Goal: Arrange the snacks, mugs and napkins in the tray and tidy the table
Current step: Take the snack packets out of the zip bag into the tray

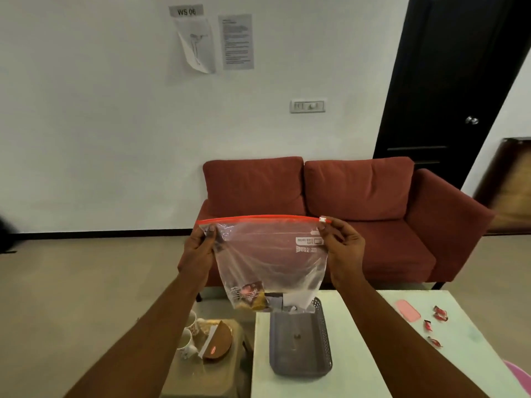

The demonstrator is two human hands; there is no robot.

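L hand [200, 252], R hand [342, 248]: clear zip-bag [270, 262]

You face a white wall [86, 124] with a grey "WS 06" sign [186, 10], a curling sheet [198, 44] and a printed sheet [237, 41] below it. A switch plate [307, 106] sits lower right. Ahead of you a red two-seat sofa [359, 193] stands on the beige floor [86, 282], beside a black door [448, 81] with a round metal knob [471, 120].
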